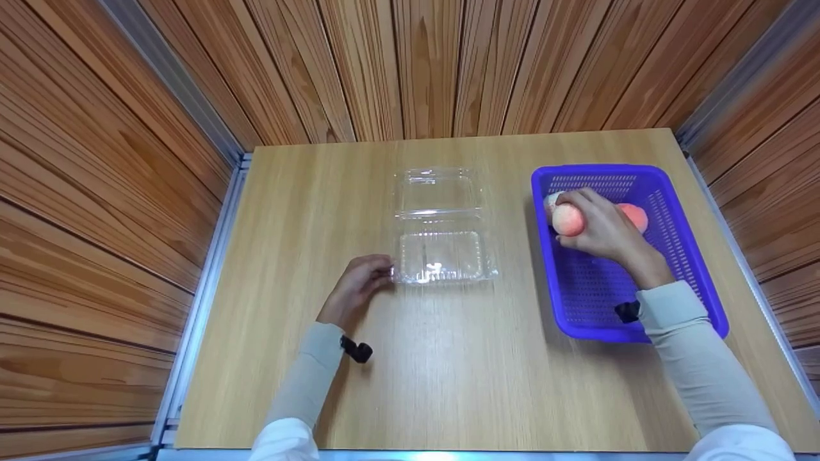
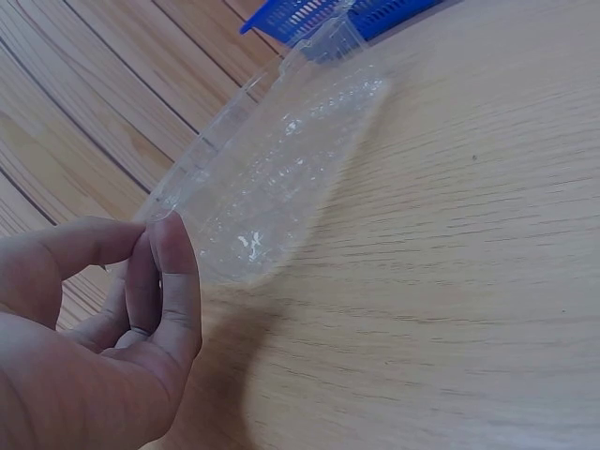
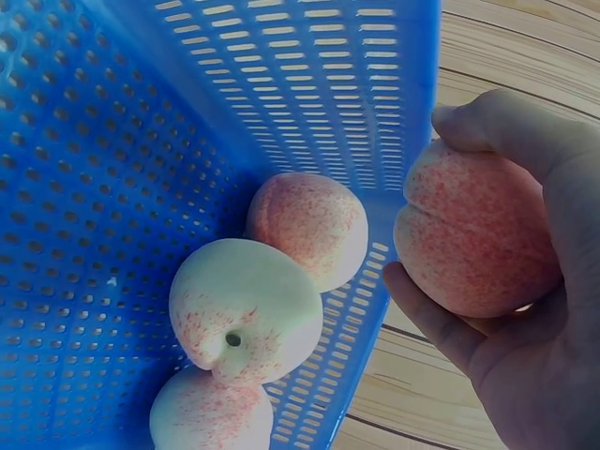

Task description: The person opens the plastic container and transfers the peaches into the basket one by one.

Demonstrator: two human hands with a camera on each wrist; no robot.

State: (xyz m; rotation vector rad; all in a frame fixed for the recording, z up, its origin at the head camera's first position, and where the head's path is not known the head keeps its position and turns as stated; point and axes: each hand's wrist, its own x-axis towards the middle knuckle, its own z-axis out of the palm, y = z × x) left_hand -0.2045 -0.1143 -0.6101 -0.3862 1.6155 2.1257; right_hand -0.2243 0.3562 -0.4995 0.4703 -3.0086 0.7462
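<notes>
A clear plastic clamshell box lies opened out on the table, its lid half on the far side. My left hand pinches the box's near left edge between thumb and fingers, as the left wrist view also shows. My right hand grips a pink and cream peach above the blue-purple basket. In the right wrist view, fingers and thumb wrap the held peach. Below it in the basket lie a pale peach, a redder peach and another peach.
The basket stands at the right of the wooden table, with tall slotted walls. Wood-panelled walls surround the table at the back and sides, with a metal rail along the left edge.
</notes>
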